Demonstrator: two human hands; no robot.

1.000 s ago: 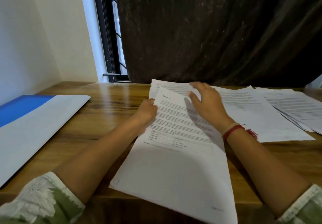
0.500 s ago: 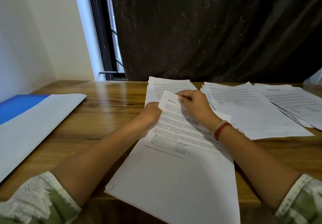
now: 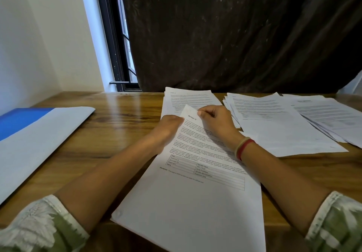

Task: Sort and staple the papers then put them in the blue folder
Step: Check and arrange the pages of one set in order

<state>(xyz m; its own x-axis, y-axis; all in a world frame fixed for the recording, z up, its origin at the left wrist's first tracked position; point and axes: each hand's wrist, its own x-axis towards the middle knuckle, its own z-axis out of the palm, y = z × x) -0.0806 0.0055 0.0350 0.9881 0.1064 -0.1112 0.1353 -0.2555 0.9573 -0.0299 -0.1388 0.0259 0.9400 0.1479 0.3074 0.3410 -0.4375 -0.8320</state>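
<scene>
Both hands clamp the far end of the Section 10 sheet (image 3: pixel 195 189): the right hand (image 3: pixel 217 122) pinches its top beside the heading, and the left hand (image 3: pixel 168 128) curls over the left edge, fingertips hidden. From the grip its long axis runs back toward the person, heading farthest, with the near end past the table (image 3: pixel 117 134) edge and cut off. A printed stack (image 3: pixel 188 97) lies just beyond the grip and the blue folder (image 3: pixel 19 122) lies well to the left.
</scene>
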